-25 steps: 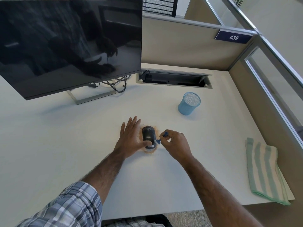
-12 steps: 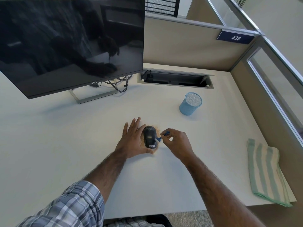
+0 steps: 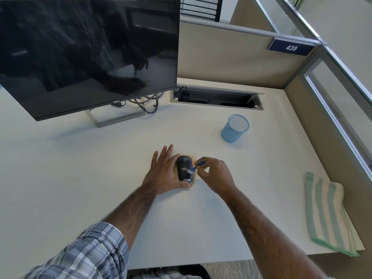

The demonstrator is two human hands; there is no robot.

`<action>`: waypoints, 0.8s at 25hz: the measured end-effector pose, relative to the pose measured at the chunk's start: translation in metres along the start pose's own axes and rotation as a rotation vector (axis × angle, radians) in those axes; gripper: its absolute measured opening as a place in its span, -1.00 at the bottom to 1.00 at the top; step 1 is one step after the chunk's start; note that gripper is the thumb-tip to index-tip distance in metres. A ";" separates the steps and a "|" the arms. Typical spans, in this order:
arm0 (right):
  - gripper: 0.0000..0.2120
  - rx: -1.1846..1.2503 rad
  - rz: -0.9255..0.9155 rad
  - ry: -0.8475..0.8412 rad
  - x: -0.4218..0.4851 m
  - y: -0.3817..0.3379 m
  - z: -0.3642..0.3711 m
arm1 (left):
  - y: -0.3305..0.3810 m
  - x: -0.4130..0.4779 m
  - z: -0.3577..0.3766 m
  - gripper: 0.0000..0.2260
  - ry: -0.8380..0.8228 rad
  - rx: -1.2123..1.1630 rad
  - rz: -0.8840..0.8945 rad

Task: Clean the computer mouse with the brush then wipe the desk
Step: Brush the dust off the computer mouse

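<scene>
Left hand (image 3: pixel 164 174) is bracing the mouse (image 3: pixel 184 170) mid-table (image 3: pixel 100 168). Its fingers are lying straight along the mouse's left side and the thumb is hooking the near end, probably stopping it sliding under strokes. Right hand (image 3: pixel 215 176) is pinching the blue brush (image 3: pixel 194 168), bristles sitting on the mouse's top. Tan crumbs (image 3: pixel 191 185) are ringing the mouse. Striped cloth (image 3: pixel 326 214) is lying at the right edge, presumably for the wipe. The right hand is hiding most of the brush handle, and the left is covering the mouse's left flank.
</scene>
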State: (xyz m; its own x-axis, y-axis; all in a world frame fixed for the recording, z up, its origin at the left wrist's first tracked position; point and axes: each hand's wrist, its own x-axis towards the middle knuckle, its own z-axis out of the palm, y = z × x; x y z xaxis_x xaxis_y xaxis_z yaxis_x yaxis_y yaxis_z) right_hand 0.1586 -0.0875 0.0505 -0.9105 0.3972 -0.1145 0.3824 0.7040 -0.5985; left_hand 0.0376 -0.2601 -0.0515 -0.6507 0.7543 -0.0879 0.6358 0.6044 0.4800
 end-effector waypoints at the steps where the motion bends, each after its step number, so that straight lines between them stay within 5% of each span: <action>1: -0.84 0.002 0.028 0.032 0.001 0.001 -0.001 | 0.000 0.000 0.000 0.06 0.001 0.000 0.000; 20: -0.84 -0.044 0.037 0.071 0.017 -0.007 0.001 | 0.001 0.001 -0.002 0.05 -0.017 -0.036 -0.014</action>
State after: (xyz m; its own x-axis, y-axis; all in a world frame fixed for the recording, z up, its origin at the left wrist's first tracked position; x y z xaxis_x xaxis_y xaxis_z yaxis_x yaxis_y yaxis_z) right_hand 0.1404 -0.0857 0.0520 -0.8829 0.4629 -0.0789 0.4236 0.7127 -0.5592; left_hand 0.0372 -0.2593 -0.0497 -0.6523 0.7500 -0.1096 0.6109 0.6058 0.5096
